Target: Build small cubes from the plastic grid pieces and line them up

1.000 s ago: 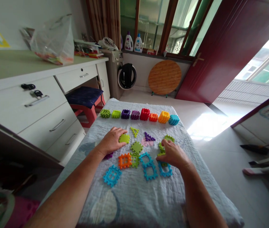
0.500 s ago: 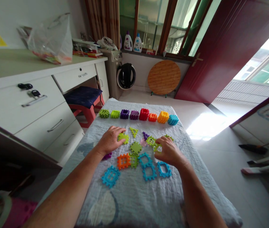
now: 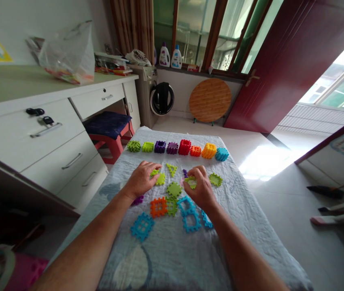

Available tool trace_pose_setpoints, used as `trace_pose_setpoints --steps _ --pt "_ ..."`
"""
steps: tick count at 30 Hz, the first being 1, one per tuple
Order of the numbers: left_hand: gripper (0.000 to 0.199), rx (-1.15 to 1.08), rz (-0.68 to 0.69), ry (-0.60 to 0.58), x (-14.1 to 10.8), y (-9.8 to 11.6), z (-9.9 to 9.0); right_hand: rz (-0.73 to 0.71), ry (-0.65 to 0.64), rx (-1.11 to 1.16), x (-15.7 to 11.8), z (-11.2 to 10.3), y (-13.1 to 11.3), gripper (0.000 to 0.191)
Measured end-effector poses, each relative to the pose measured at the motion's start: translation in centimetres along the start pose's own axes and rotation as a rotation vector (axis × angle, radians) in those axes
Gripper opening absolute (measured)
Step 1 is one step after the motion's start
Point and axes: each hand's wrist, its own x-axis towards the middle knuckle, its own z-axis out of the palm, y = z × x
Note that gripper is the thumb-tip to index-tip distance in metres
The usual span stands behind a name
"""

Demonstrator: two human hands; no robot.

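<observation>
My left hand point(image 3: 141, 178) is closed, its thumb and fingers gripping a lime-green toothed building tile point(image 3: 160, 179). My right hand point(image 3: 201, 189) has its fingers bent over another lime-green tile point(image 3: 191, 183), pinched at its edge and partly hidden. Between the hands lie a green triangle frame point(image 3: 171, 169) and a solid green tile point(image 3: 174, 189). A purple piece point(image 3: 185, 173) shows just beyond the right fingers. Nearer to me are an orange window tile point(image 3: 159, 207), a green window tile point(image 3: 171, 206) and blue frames point(image 3: 191, 222). A green frame point(image 3: 215, 180) rests right of my right hand.
Along the far side of the cloth-covered table point(image 3: 172, 258) runs a row of coloured stacks, including a red one point(image 3: 185, 147). A blue window tile point(image 3: 142, 227) lies at the front left. A stool point(image 3: 108, 125) and a white desk point(image 3: 53, 133) stand at left.
My right hand has moved left and now covers the lime-green window tiles. The green frame to its right has come into fuller view. My left hand stays nearly in place.
</observation>
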Motion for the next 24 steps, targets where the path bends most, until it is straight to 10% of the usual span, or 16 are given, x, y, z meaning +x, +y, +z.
trace_pose_setpoints --steps 7,14,24 --pt "0.025 0.002 0.01 -0.002 0.0 0.2 -0.1 -0.115 -0.273 0.097 -0.4 0.8 -0.3 0.004" --pt "0.026 -0.024 0.015 -0.023 -0.1 0.6 -0.3 -0.066 -0.262 -0.107 -0.3 -2.2 0.7 0.029" --pt "0.028 -0.08 0.023 -0.035 0.0 0.9 0.2 -0.085 -0.462 -0.25 -0.6 -0.2 1.1 0.045"
